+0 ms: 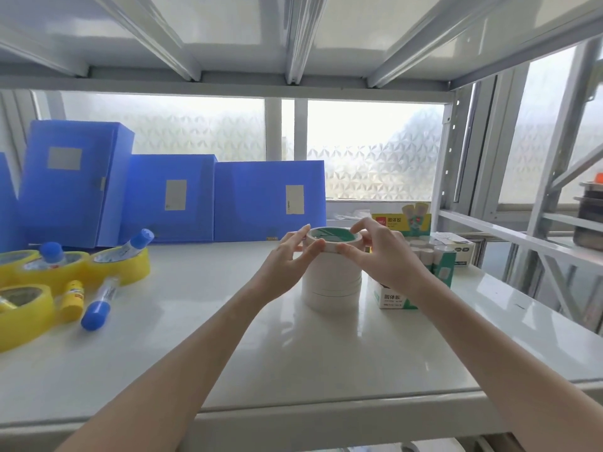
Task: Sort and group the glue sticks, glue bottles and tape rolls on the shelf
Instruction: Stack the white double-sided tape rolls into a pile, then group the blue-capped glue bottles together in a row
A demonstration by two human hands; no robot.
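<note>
White paper tape, a narrow roll with a green inner core [332, 238], sits at the very top of a stack of white tape rolls [331, 285] in the middle of the glossy white shelf [228, 337], and both hands are on it. The left hand [293, 252] pinches its near-left edge between thumb and fingertips; the right hand [380, 252] curls round its right side, thumb at the front and a finger hooked over the rim. To my eye the step in hand is building the tape pile, with this roll being seated or squared on the stack; whether it fully rests there I cannot tell. Next it wants centring so the column does not lean, then letting go. Still unsorted on the left lie the yellow rolls of clear tape [120, 264], with blue-capped glue bottles [98, 303] and a small yellow glue bottle [72, 300] among them. Just right of the stack stands the green-and-white box of glue sticks [396, 296].
</note>
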